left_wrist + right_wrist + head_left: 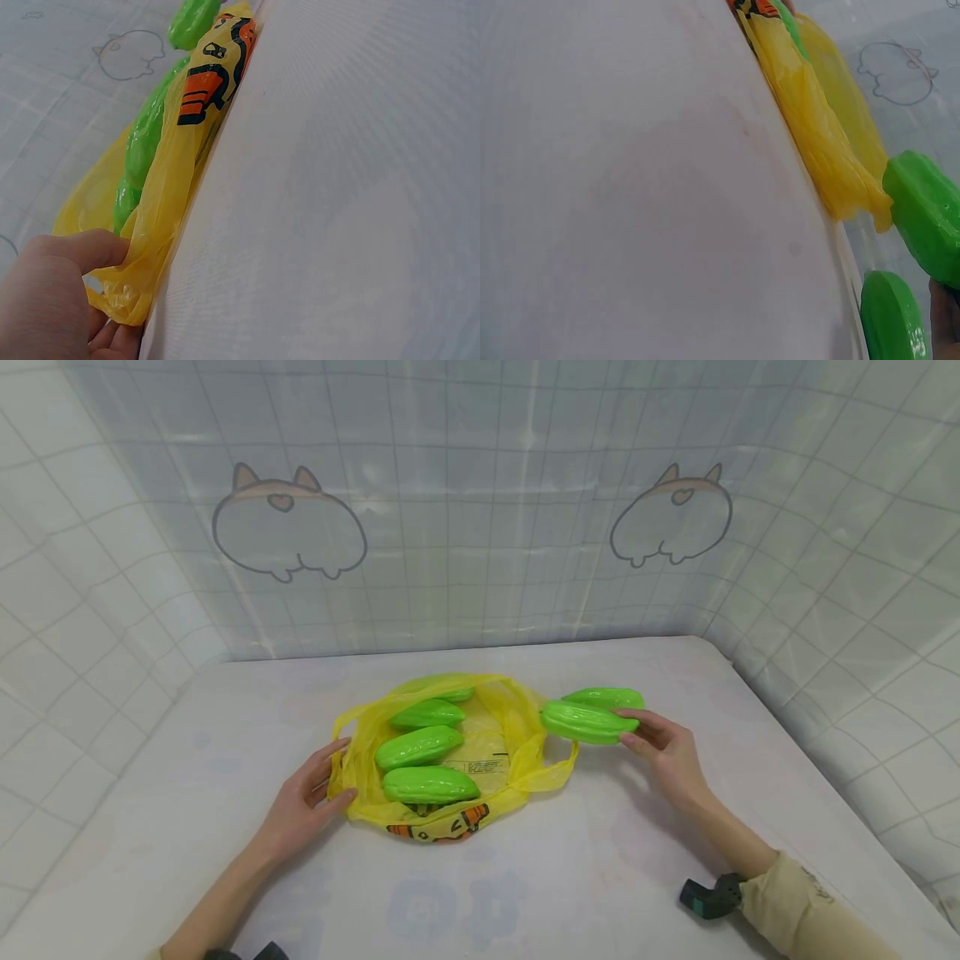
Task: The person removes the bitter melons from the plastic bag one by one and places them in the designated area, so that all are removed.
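Note:
A yellow plastic bag (540, 752) lies with its mouth spread on the table, an orange and black print on its front. Inside it are several glossy green ridged gourds (431, 785). At the bag's left edge, my left hand (303, 793) holds the thin plastic between thumb and fingers, as the left wrist view shows. My right hand (671, 764) pinches the right end of another green gourd (585, 722), whose far end is beside the bag's right rim. Behind this one lies a second loose gourd (611, 697), partly hidden by it.
A white table (585, 868) carries everything, its back edge against a hanging sheet (487, 543) with a grid pattern and cartoon animal prints. Similar gridded sheets rise at left and right. The bag's handle loop (558, 775) sticks out to the right.

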Available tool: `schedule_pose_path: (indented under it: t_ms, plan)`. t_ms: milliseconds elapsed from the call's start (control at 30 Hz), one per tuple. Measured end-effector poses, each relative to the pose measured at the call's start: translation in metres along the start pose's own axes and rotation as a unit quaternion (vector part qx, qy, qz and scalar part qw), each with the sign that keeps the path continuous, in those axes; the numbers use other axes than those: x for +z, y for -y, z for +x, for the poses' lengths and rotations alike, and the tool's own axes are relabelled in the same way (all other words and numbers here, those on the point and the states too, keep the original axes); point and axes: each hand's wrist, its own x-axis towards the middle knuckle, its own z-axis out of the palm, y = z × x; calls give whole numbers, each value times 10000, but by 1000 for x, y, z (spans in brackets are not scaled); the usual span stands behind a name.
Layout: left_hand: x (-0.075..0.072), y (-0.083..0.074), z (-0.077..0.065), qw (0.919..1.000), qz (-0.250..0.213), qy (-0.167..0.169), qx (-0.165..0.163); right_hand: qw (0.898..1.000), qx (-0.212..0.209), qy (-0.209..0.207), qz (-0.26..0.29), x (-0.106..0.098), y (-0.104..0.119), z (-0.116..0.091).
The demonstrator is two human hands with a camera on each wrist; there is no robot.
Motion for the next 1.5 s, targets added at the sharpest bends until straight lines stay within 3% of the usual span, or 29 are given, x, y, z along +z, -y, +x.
schedule_pose_path:
  t_ms: [500,1267,1500]
  plan:
    - [0,0,0,10000,-28,24,-82,9993,-27,104,346,-23,-15,1]
    - [0,-1,0,10000,-86,9,47,9989,281,209,-314,-34,-32,3]
    - [0,-1,0,10000,-45,9,8,9987,331,290,-275,-34,-33,3]
